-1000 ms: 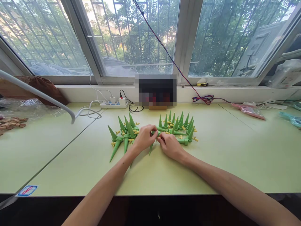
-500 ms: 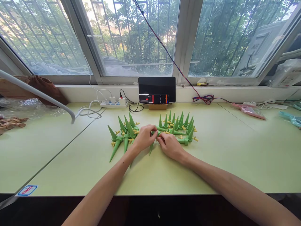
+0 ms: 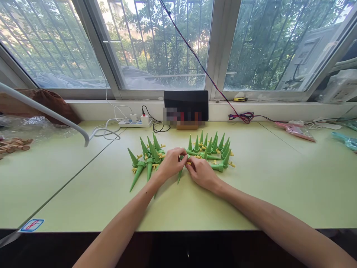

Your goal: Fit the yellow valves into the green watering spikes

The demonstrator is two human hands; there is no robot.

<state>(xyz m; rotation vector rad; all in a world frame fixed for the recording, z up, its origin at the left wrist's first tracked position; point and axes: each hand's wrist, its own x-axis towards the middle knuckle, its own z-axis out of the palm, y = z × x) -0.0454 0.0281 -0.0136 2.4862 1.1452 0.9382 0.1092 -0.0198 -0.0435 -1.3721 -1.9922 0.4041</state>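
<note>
Both hands meet over the middle of the table. My left hand (image 3: 175,160) pinches a green plastic watering spike (image 3: 180,176), whose tapered tip slants down toward the table's front edge. Closed at the upper end of the same spike is my right hand (image 3: 201,170); a bit of yellow shows by its fingertips, and the exact grip is hidden. On the left lies a group of green spikes (image 3: 137,175) with yellow valves, some upright and some lying. Another group of spikes (image 3: 225,160), mostly standing on their caps, is behind and right of my right hand.
A black tablet (image 3: 186,102) leans by the window behind a blurred patch. Left of it sits a power strip (image 3: 135,123) with cables. A white curved arm (image 3: 55,113) crosses the left side, near wooden pieces (image 3: 13,145). Plastic-bagged items (image 3: 295,131) lie at far right.
The hands and the spike stay almost in place, with only a tiny shift of the fingers. The screen area by the tablet is now blurred out.
</note>
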